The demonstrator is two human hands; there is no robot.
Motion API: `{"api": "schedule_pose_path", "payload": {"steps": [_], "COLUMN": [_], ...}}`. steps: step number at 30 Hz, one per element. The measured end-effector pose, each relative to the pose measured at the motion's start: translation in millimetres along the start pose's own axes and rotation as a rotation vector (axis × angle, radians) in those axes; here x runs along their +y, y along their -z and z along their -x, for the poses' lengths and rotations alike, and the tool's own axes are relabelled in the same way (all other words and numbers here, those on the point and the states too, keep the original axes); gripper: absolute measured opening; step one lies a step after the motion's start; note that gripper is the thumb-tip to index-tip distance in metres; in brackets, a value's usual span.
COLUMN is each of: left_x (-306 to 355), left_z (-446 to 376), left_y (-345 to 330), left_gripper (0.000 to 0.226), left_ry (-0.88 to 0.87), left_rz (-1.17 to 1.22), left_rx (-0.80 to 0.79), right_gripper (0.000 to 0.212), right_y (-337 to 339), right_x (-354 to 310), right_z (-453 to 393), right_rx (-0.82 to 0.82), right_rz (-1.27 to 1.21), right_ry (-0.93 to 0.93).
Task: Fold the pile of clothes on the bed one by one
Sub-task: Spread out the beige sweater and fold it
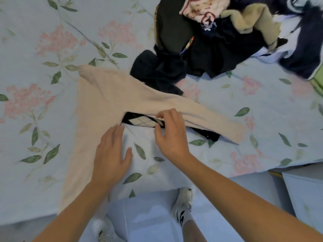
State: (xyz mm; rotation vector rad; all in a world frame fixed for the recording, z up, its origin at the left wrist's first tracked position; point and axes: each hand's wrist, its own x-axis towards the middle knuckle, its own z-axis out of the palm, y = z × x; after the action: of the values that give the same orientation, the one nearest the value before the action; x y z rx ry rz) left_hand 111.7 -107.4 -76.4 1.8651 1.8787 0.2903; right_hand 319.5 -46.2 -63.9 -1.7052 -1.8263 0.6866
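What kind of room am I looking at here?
Most likely a bedroom: a bed with a floral sheet, a pile of clothes heaped on it, and a beige sweater spread out for folding.

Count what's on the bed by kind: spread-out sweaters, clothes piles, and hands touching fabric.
Spread-out sweater: 1
Clothes pile: 1
Hands on fabric: 2, left hand and right hand
Total: 4

Home bedroom: bed [43, 41] under floral sheet, heaped clothes pile [218, 35], tiled floor [148, 215].
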Motion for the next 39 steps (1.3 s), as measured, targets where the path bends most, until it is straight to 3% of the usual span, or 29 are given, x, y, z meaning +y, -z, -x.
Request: {"api": "schedule_pose_path", "payload": {"steps": [3,8,13,19,25,27,30,34,36,39], "left_x": [75.5,138.1,149.9,149.9,150.4,151.6,154.2,161.9,168.6,191.8], "left_z": [-61.8,-125.9,-128.3,-112.8,-103.1,-103.9,-101.6,-89.4,-82.3,-77.8], "left_y": [-27.7,-67.9,-92.1,-100.5,-108.4,-108.5,-110.4,-113.5,-108.7,-75.4], "left_gripper": [0.067,0.071,0.1,0.091,0.069,0.069,0.068,0.065,0.059,0.052], "left_ry": [-0.187,-0.227,-0.246,-0.28,-0.262,-0.269,-0.305,-0.284,-0.192,0.089], "left_rz": [0.052,-0.016,-0.18,-0.205,-0.196,-0.193,-0.167,0.033,0.289,0.85], "left_rx": [0.019,-0.118,-0.258,-0.107,-0.104,-0.11,-0.106,-0.09,-0.112,-0.188], "right_gripper": [0.029,0.04,0.049,0.064,0.047,0.035,0.028,0.043,0.034,0.027], "right_y": [51.3,97.7,126.0,143.7,173.2,184.8,204.6,215.9,207.2,181.0], "right_x": [55.0,138.8,178.7,215.6,231.8,232.3,222.4,186.4,163.1,124.8], "right_z": [-44.9,-89.7,-102.2,-81.8,-58.8,-56.1,-55.3,-59.0,-68.2,-87.0], "right_rx": [-0.002,-0.583,-0.759,-0.706,-0.861,-0.869,-0.785,-0.701,-0.684,-0.636], "right_rz": [0.063,0.052,0.071,0.184,0.284,0.205,-0.118,-0.405,-0.46,-0.446], "right_ry": [-0.07,-0.316,-0.299,-0.382,-0.463,-0.5,-0.622,-0.62,-0.615,-0.623]}}
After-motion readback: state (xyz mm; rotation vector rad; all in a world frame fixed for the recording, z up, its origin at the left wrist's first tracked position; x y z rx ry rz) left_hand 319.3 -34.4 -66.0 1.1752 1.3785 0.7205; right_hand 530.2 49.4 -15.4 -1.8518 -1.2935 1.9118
